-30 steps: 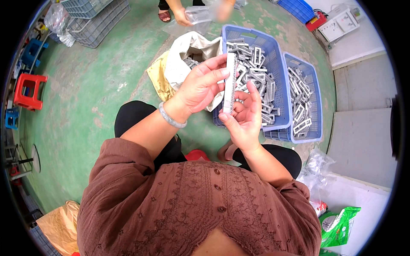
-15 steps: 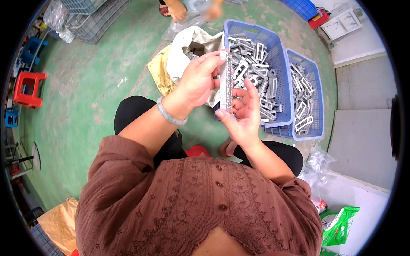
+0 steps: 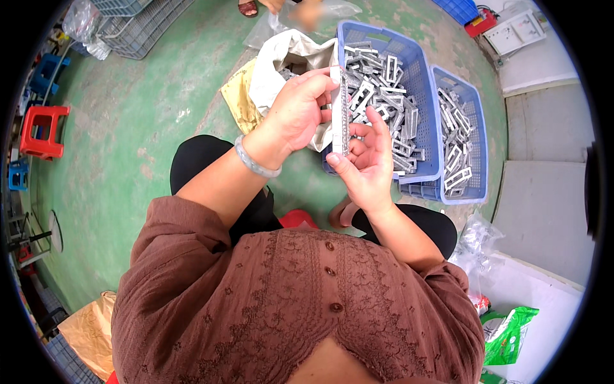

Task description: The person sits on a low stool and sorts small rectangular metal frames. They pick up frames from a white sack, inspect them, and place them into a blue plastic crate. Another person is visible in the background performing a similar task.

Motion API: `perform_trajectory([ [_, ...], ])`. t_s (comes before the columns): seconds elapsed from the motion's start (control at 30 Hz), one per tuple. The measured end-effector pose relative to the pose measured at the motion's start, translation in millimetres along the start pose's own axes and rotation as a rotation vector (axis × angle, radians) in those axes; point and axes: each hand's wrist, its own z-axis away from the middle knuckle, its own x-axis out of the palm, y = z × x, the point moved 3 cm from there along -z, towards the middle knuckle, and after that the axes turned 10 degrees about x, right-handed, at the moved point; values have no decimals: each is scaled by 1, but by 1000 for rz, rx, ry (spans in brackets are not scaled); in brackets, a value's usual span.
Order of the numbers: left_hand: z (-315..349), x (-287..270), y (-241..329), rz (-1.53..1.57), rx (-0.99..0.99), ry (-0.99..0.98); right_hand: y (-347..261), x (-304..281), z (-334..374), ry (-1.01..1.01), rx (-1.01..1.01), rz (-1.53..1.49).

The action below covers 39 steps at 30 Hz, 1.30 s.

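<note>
Between my two hands is a narrow silvery metal frame (image 3: 340, 118), held upright with its edge turned toward me. My left hand (image 3: 299, 110) pinches its far end with thumb and fingers. Around the near end, the thumb and bent fingers of my right hand (image 3: 366, 159) close, while the index finger points up along its side. Just beyond, a blue plastic basket (image 3: 419, 70) holds many similar rectangular metal frames (image 3: 395, 105). An open white woven sack (image 3: 263, 77) stands beside it on the left, with grey pieces partly visible inside.
A second blue basket (image 3: 481, 147) of frames stands to the right. A yellow sack (image 3: 240, 102) lies left of the white one. Another person's hand (image 3: 310, 14) is by clear plastic at the top. A red stool (image 3: 43, 131) and grey crates (image 3: 144, 35) are at the left.
The metal frame stays in both hands with almost the same grip. At the top, the other person's hands have shifted upward and partly out of view, and the plastic lies differently.
</note>
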Motion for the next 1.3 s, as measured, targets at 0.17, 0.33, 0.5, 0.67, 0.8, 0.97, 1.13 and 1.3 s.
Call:
perform_trajectory([
  [0.17, -1, -4, -1, -49, -27, 20, -3, 1, -1, -23, 47, -81],
  [0.33, 2, 3, 2, -27, 57, -139, -6, -1, -2, 1, 37, -106],
  [0.5, 2, 7, 4, 1, 95, -232, -9, -4, -4, -17, 13, -113],
  [0.67, 4, 8, 6, -25, 111, -178, -7, -4, -3, -41, 31, -146],
  [0.8, 4, 7, 4, -84, 140, -120, -9, -3, -3, -79, 60, -158],
  [0.97, 7, 8, 8, -144, 158, -65, -10, -2, -3, -124, 108, -188],
  [1.13, 8, 8, 9, -180, 161, 12, -7, -1, -3, -143, 117, -179],
  [1.3, 9, 9, 11, -228, 190, 60, -6, -1, -2, -151, 117, -170],
])
